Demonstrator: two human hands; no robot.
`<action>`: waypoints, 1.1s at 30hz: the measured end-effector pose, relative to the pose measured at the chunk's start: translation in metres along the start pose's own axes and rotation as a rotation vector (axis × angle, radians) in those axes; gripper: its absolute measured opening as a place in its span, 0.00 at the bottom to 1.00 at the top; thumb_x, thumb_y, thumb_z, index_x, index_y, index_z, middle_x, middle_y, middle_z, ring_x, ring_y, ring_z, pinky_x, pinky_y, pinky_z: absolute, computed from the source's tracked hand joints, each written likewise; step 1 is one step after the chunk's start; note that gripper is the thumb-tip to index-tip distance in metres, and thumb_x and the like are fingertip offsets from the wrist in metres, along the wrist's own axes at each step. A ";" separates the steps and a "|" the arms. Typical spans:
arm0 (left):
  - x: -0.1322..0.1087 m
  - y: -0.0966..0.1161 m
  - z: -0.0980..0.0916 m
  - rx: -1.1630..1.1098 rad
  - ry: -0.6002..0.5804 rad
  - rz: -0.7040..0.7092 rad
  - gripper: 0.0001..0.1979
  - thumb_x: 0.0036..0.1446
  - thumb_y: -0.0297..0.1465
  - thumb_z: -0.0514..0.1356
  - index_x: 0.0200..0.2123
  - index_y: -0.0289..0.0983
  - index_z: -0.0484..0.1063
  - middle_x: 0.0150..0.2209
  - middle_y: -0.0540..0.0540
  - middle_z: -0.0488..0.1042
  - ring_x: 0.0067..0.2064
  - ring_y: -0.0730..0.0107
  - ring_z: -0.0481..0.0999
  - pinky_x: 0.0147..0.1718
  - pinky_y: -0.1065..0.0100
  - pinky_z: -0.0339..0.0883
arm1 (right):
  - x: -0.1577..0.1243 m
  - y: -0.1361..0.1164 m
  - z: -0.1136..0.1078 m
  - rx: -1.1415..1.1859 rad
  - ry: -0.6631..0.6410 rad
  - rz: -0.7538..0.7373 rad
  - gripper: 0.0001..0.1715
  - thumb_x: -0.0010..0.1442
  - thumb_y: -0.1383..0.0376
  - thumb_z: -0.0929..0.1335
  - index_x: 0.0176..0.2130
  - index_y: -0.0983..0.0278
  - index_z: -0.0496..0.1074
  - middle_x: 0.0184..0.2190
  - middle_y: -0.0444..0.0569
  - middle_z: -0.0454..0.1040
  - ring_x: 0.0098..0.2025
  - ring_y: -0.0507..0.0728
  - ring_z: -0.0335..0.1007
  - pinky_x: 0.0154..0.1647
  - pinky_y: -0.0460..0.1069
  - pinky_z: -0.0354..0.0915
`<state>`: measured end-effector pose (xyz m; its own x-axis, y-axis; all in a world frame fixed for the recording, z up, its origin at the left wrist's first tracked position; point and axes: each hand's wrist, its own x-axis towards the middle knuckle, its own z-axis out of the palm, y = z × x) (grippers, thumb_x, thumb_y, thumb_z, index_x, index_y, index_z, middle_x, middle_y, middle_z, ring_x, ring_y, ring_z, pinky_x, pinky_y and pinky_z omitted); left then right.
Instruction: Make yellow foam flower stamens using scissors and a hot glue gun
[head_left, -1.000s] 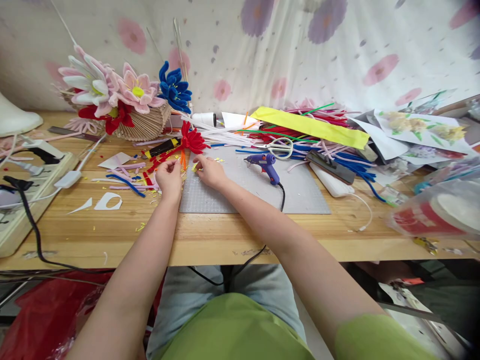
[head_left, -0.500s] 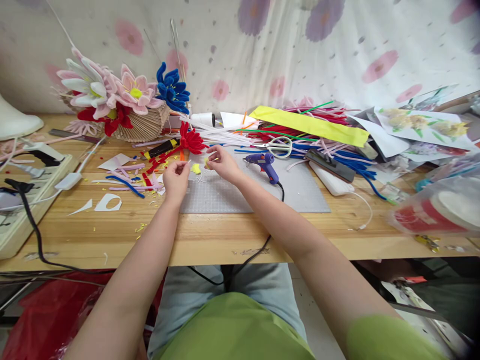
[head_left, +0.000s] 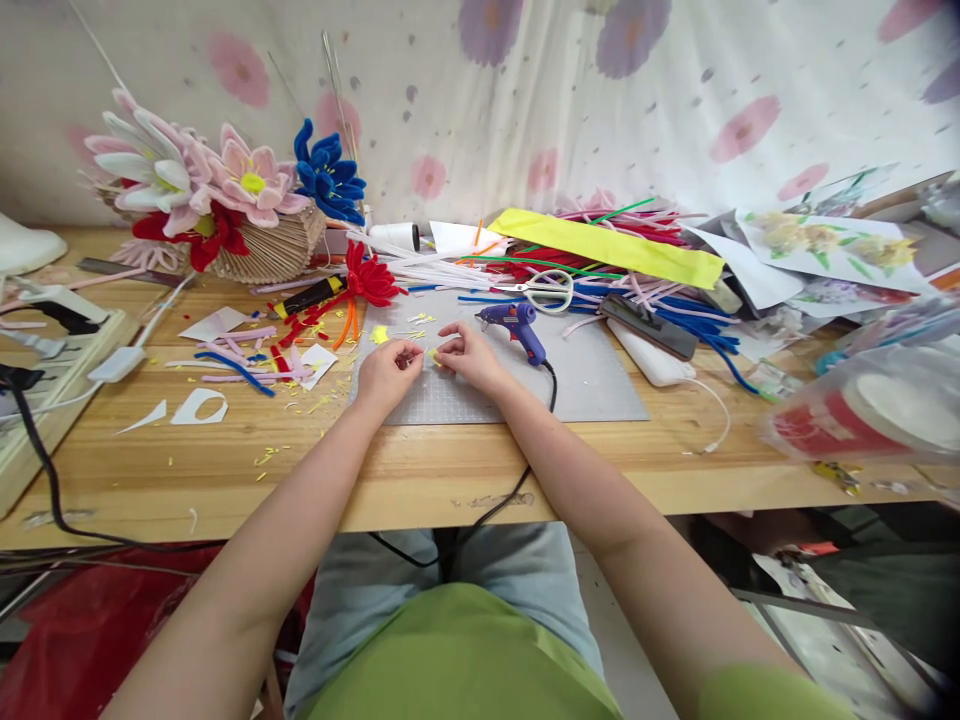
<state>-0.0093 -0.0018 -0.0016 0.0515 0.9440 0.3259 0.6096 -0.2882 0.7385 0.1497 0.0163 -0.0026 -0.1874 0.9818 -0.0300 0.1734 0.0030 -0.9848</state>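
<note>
My left hand (head_left: 390,374) is over the grey cutting mat (head_left: 592,390), its thumb and fingers pinched together on something thin and pale that I cannot make out. Close beside it, my right hand (head_left: 474,358) pinches a small yellow piece (head_left: 433,355) at its fingertips. The two sets of fingertips nearly meet. Behind them on the mat lie a yellow scrap (head_left: 379,333) and small yellow and white bits. A red fuzzy pipe-cleaner flower (head_left: 372,276) lies beyond my left hand. To the right of my right hand, a purple glue gun (head_left: 517,325) rests on the mat.
White-handled scissors (head_left: 550,291) and bundles of pipe cleaners lie behind the mat. Fuzzy flowers (head_left: 255,180) stand at the back left beside a power strip (head_left: 97,370). A dark phone-like object (head_left: 649,326) and a bagged red cup (head_left: 840,425) are on the right.
Both hands have come nearer to me and to the mat's middle, and my left hand has moved right so the fingertips are closer together. More of the small bits behind them show.
</note>
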 end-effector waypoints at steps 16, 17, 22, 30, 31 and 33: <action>-0.001 0.005 0.002 0.440 -0.031 0.173 0.06 0.51 0.30 0.56 0.30 0.40 0.73 0.31 0.46 0.75 0.36 0.64 0.72 0.33 0.66 0.60 | 0.000 -0.003 0.005 0.039 -0.018 0.005 0.18 0.46 0.71 0.66 0.38 0.62 0.59 0.22 0.36 0.70 0.21 0.46 0.66 0.23 0.41 0.61; -0.001 0.004 0.002 0.451 -0.033 0.182 0.06 0.51 0.30 0.56 0.30 0.40 0.73 0.32 0.46 0.75 0.36 0.64 0.72 0.33 0.66 0.60 | -0.001 -0.003 0.005 0.035 -0.018 -0.001 0.18 0.46 0.71 0.66 0.38 0.62 0.59 0.22 0.36 0.70 0.21 0.46 0.66 0.23 0.41 0.61; -0.001 0.002 0.003 0.475 -0.031 0.212 0.06 0.52 0.30 0.56 0.31 0.40 0.74 0.33 0.46 0.75 0.38 0.63 0.73 0.34 0.65 0.60 | -0.001 -0.003 0.005 0.018 -0.015 -0.021 0.18 0.45 0.71 0.66 0.38 0.62 0.59 0.21 0.35 0.70 0.21 0.46 0.65 0.23 0.41 0.60; -0.001 0.003 0.003 0.501 -0.039 0.238 0.08 0.54 0.30 0.55 0.31 0.39 0.73 0.33 0.44 0.75 0.39 0.62 0.73 0.36 0.64 0.60 | -0.001 -0.005 0.006 0.010 -0.011 -0.017 0.17 0.46 0.71 0.66 0.37 0.62 0.59 0.22 0.36 0.70 0.21 0.46 0.65 0.22 0.41 0.59; -0.001 0.004 0.003 0.500 -0.038 0.240 0.08 0.54 0.31 0.54 0.31 0.39 0.74 0.33 0.44 0.75 0.39 0.61 0.73 0.36 0.64 0.60 | -0.002 -0.005 0.006 0.015 -0.011 -0.014 0.16 0.46 0.71 0.66 0.37 0.62 0.59 0.21 0.35 0.70 0.20 0.46 0.64 0.22 0.41 0.59; -0.001 0.005 0.003 0.494 -0.033 0.232 0.08 0.53 0.31 0.54 0.32 0.39 0.74 0.33 0.44 0.75 0.39 0.62 0.73 0.36 0.64 0.60 | -0.002 -0.005 0.006 0.028 -0.011 -0.007 0.16 0.46 0.71 0.66 0.37 0.62 0.59 0.21 0.35 0.70 0.20 0.46 0.64 0.22 0.41 0.59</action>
<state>-0.0040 -0.0039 0.0000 0.2488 0.8714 0.4229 0.8779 -0.3873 0.2815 0.1430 0.0131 0.0016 -0.1994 0.9796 -0.0250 0.1445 0.0041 -0.9895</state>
